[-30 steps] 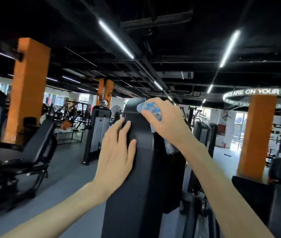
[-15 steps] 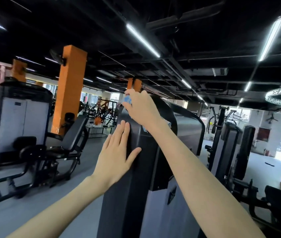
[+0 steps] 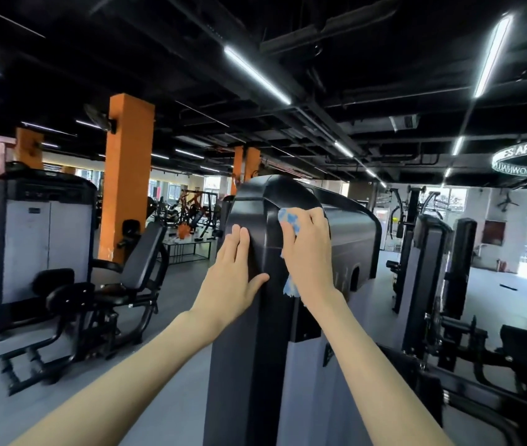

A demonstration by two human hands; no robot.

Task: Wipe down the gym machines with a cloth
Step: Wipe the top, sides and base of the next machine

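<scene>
Gym hall, black ceiling, orange pillar (image 3: 127, 175) at left. Black weight-stack tower (image 3: 255, 349) dead ahead. My left hand (image 3: 230, 278) stays flat on its front face, fingers straight, gripping nothing. My right hand (image 3: 307, 252) has dropped from the top-left corner to the right edge, fingers curled round the blue-and-white cloth (image 3: 287, 220), pressing it there; a tail hangs below my palm.

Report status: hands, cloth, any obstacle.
Left hand flat on tall black machine housing. Right hand grips blue-and-white cloth near its top. No obstacle seen.
</scene>
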